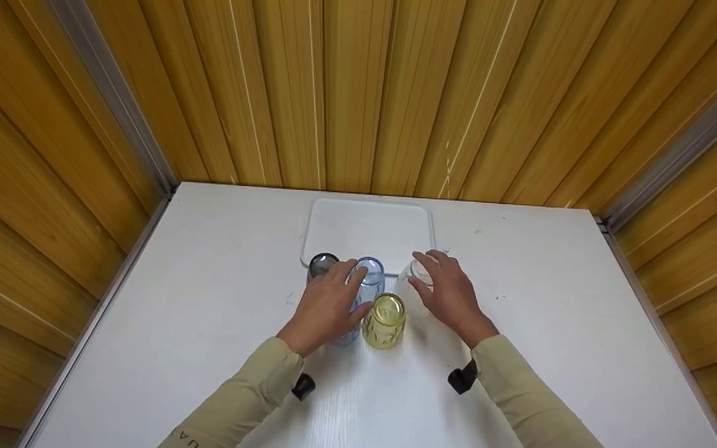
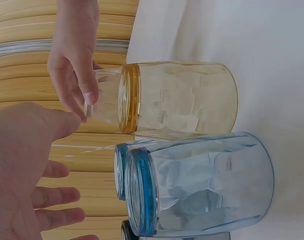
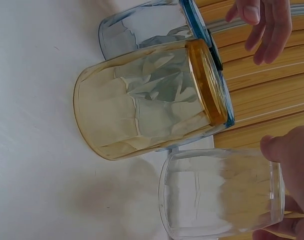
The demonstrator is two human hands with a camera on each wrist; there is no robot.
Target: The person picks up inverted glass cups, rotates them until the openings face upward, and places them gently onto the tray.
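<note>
Several tumblers stand upside down, close together. My right hand (image 1: 455, 298) grips the clear glass (image 3: 217, 192) around its upturned base, thumb on one side and fingers on the other. The left hand (image 1: 327, 308) hovers over the left part of the group with its fingers spread, holding nothing. Partly under it is the near blue glass (image 2: 207, 185). A second blue glass (image 1: 371, 274) and a dark grey glass (image 1: 323, 264) stand just beyond its fingertips. Between the hands, nearest to me, is the yellow glass (image 1: 384, 323).
A flat white tray (image 1: 365, 230) lies behind the glasses, near the back edge of the white table (image 1: 221, 280). Yellow wood-look panels (image 1: 358, 93) rise behind the table and on both sides.
</note>
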